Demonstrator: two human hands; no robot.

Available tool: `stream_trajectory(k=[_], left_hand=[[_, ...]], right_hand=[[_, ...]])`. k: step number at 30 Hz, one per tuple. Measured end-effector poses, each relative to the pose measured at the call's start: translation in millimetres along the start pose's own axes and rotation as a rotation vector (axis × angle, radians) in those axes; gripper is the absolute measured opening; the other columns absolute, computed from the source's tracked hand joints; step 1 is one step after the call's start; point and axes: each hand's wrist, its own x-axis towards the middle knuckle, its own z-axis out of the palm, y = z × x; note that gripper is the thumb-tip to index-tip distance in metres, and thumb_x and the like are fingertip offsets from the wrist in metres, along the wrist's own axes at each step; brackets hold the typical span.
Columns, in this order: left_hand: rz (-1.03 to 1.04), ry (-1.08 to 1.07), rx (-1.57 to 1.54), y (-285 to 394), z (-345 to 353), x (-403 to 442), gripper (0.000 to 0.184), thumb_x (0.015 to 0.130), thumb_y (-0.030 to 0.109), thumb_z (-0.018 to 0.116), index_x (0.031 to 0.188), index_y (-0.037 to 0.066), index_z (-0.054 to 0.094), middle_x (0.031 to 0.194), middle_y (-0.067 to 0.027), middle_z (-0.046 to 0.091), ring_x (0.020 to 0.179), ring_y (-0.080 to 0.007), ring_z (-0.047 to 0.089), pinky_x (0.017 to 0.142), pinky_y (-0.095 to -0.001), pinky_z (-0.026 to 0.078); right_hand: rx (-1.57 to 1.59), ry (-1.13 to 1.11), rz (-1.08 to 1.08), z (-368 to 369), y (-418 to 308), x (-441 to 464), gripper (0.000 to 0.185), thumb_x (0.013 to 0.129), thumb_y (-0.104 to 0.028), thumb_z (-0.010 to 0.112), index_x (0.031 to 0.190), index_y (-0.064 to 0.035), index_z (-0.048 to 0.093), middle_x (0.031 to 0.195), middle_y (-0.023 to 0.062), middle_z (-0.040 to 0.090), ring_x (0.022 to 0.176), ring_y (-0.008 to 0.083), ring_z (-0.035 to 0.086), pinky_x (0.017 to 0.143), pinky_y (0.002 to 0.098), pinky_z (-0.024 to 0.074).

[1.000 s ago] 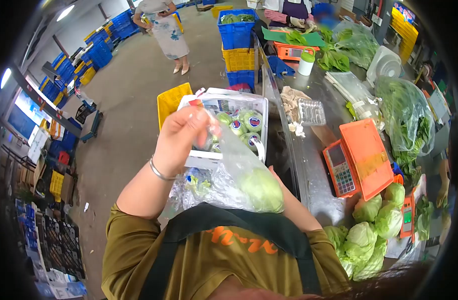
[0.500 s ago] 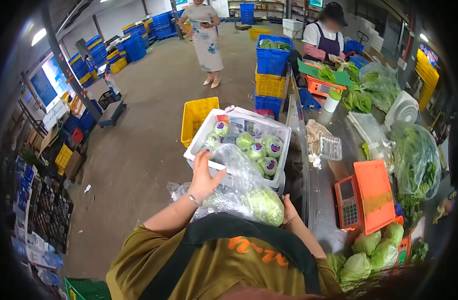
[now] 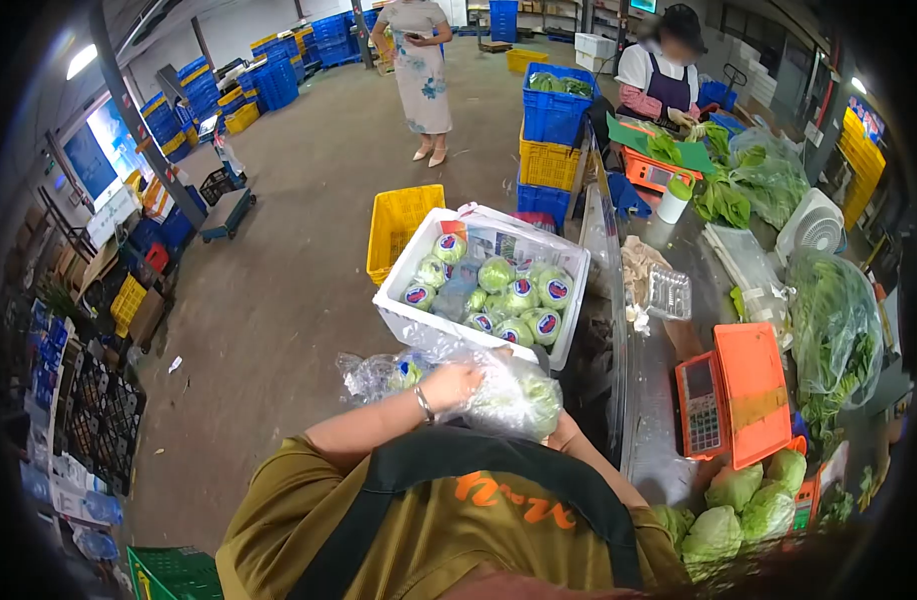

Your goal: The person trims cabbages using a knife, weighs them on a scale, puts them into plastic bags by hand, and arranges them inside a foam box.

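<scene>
A pale green head of lettuce (image 3: 535,398), covered in clear plastic, is held close in front of my chest. My left hand (image 3: 453,386) is closed on the gathered clear plastic film (image 3: 479,368) at the lettuce's left side. My right hand (image 3: 563,430) supports the lettuce from its lower right, its fingers mostly hidden behind it. Just beyond stands a white foam box (image 3: 399,314) with several wrapped, labelled lettuce heads (image 3: 520,292). More crumpled plastic (image 3: 369,378) hangs to the left of my left hand.
A yellow crate (image 3: 405,220) stands behind the box. The metal worktable (image 3: 644,400) on my right carries an orange scale (image 3: 749,390), loose lettuce heads (image 3: 739,490), bagged greens (image 3: 834,325) and a fan (image 3: 811,222). A co-worker (image 3: 664,75) works across it; another person (image 3: 419,60) stands farther back.
My left hand has swung down from above the box edge and closed on the plastic, pulling it round the lettuce. The film no longer covers the box's front. The lettuce has risen slightly.
</scene>
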Motion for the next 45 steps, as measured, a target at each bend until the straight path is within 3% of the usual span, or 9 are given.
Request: stream_trajectory(k=[3, 5, 9, 12, 16, 24, 30, 34, 45], left_hand=[[0.066, 0.041, 0.402, 30, -40, 20, 0.031, 0.092, 0.018, 0.046, 0.117, 0.001, 0.055, 0.113, -0.0062, 0.058, 0.102, -0.0158, 0.052, 0.09, -0.0298, 0.041], [-0.014, 0.205, -0.395, 37, -63, 24, 0.029, 0.092, 0.022, 0.049, 0.108, 0.001, 0.059, 0.109, -0.0073, 0.06, 0.098, -0.0165, 0.054, 0.087, -0.0304, 0.042], [-0.3, 0.596, -0.594, 17, -111, 12, 0.016, 0.087, 0.011, 0.056, 0.098, 0.001, 0.061, 0.097, -0.0045, 0.06, 0.092, -0.0152, 0.054, 0.083, -0.0289, 0.043], [0.031, 1.062, 0.441, 21, -122, -8, 0.033, 0.072, 0.011, 0.068, 0.102, 0.002, 0.058, 0.11, -0.0162, 0.054, 0.107, -0.0319, 0.05, 0.091, -0.0365, 0.04], [0.425, 0.311, 0.091, 108, -69, 0, 0.05, 0.067, 0.017, 0.074, 0.113, 0.006, 0.056, 0.122, -0.014, 0.051, 0.112, -0.0309, 0.049, 0.095, -0.0408, 0.037], [0.671, 0.211, 0.333, 125, -60, 5, 0.006, 0.079, 0.009, 0.064, 0.077, 0.006, 0.06, 0.084, -0.0035, 0.06, 0.08, -0.0221, 0.058, 0.078, -0.0363, 0.046], [-0.323, -0.637, -0.805, 71, -8, -20, 0.006, 0.085, 0.007, 0.06, 0.089, 0.006, 0.056, 0.085, -0.0038, 0.055, 0.079, -0.0129, 0.056, 0.077, -0.0268, 0.044], [0.3, -0.386, -0.221, 60, -15, -22, 0.009, 0.089, 0.012, 0.057, 0.094, 0.007, 0.052, 0.093, -0.0056, 0.056, 0.089, -0.0113, 0.052, 0.077, -0.0275, 0.043], [0.634, 0.14, -0.566, 186, -117, 15, 0.019, 0.087, 0.008, 0.051, 0.106, 0.005, 0.047, 0.118, -0.0185, 0.053, 0.111, -0.0279, 0.051, 0.092, -0.0417, 0.04]], right_hand=[[0.237, -0.001, -0.026, 15, -10, -2, 0.049, 0.091, -0.031, 0.045, 0.132, -0.0046, 0.037, 0.125, 0.013, 0.05, 0.111, 0.0252, 0.052, 0.094, 0.0396, 0.0445], [0.536, 0.045, -0.021, 12, -15, -7, 0.054, 0.093, -0.038, 0.035, 0.135, -0.0039, 0.033, 0.131, 0.0154, 0.045, 0.117, 0.0291, 0.047, 0.098, 0.0422, 0.0396], [0.622, 0.028, -0.181, -4, -21, -15, 0.055, 0.093, -0.04, 0.034, 0.135, -0.0051, 0.033, 0.135, 0.0146, 0.04, 0.121, 0.0318, 0.042, 0.101, 0.0462, 0.0357], [0.631, 0.014, -0.301, 8, -35, -22, 0.053, 0.093, -0.039, 0.036, 0.134, -0.006, 0.034, 0.134, 0.0151, 0.041, 0.121, 0.0313, 0.043, 0.1, 0.0488, 0.0366], [0.46, 0.135, -0.289, -5, -23, -14, 0.052, 0.089, -0.035, 0.048, 0.132, -0.0059, 0.038, 0.128, 0.0129, 0.049, 0.115, 0.0268, 0.05, 0.095, 0.0451, 0.0434], [0.596, 0.358, -0.289, 6, -20, -11, 0.054, 0.087, -0.048, 0.046, 0.124, -0.0096, 0.046, 0.112, 0.0053, 0.059, 0.084, 0.0191, 0.064, 0.037, 0.0332, 0.0507], [0.589, 0.361, -0.481, -12, -46, 3, 0.05, 0.088, -0.042, 0.042, 0.124, -0.0068, 0.048, 0.119, 0.0105, 0.056, 0.103, 0.025, 0.058, 0.079, 0.0419, 0.0516], [0.49, 0.253, -0.467, -29, -53, -3, 0.051, 0.089, -0.039, 0.042, 0.127, -0.0052, 0.045, 0.124, 0.0128, 0.052, 0.113, 0.0281, 0.051, 0.096, 0.0452, 0.0413], [0.309, 0.078, -0.083, -36, -6, -12, 0.052, 0.092, -0.036, 0.04, 0.13, -0.0011, 0.041, 0.123, 0.0149, 0.052, 0.112, 0.0292, 0.052, 0.095, 0.0425, 0.0433]])
